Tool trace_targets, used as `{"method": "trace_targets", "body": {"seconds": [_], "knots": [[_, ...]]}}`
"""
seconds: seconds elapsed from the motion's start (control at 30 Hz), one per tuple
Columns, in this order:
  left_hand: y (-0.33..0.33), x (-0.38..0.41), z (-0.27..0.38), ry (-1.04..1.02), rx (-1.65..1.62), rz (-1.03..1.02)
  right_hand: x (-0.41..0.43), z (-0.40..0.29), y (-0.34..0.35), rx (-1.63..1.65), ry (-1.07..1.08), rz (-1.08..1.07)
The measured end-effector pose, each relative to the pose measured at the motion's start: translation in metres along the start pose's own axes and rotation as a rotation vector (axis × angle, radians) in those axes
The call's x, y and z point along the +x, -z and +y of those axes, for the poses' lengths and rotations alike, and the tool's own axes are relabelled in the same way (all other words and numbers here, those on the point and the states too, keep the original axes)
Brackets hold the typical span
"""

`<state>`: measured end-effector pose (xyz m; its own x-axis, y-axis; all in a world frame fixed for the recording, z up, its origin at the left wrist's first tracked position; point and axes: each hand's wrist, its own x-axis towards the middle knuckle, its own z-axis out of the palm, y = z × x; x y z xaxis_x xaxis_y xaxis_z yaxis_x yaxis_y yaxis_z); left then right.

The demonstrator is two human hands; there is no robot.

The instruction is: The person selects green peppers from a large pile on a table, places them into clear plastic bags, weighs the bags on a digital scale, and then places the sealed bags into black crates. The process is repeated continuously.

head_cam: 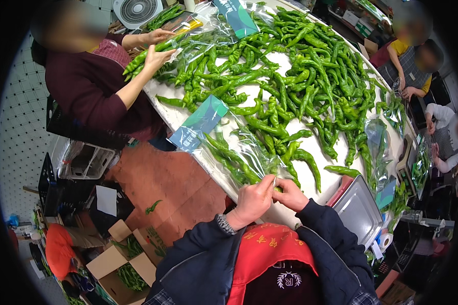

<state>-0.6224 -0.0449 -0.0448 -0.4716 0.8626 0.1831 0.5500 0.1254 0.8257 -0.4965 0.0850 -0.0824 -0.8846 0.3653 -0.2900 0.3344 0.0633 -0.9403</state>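
My left hand (pixel 252 202) and my right hand (pixel 291 193) meet at the table's near edge. Between them they pinch the open end of a clear plastic bag (pixel 248 146). Long green peppers (pixel 229 154) lie inside it, pointing away from me. The bag's far end carries a blue and green printed header (pixel 200 122) with writing. Close beyond my hands, loose green peppers (pixel 305 162) rest on the white tabletop (pixel 313 143). My fingertips partly hide the bag's mouth.
A scale with a metal pan (pixel 358 213) stands right of me. Across to the left, a person (pixel 87 84) handles peppers and a bag. More bagged peppers (pixel 378 152) lie at the right edge. A cardboard box (pixel 118 263) with peppers sits on the floor, lower left.
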Motion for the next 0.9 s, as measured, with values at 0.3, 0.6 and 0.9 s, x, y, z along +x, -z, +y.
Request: {"method": "trace_targets", "body": {"seconds": [0.3,0.6,0.9], "knots": [[-0.005,0.006,0.002,-0.105,-0.002,0.048,0.068,0.008,-0.01,-0.195,0.334,-0.013],[-0.015,0.014,-0.019,-0.03,-0.076,0.044,0.074,0.014,-0.022,-0.699,0.613,0.517],[-0.023,0.015,-0.023,-0.042,-0.059,0.07,0.057,0.038,-0.037,-1.105,0.468,0.333]]}}
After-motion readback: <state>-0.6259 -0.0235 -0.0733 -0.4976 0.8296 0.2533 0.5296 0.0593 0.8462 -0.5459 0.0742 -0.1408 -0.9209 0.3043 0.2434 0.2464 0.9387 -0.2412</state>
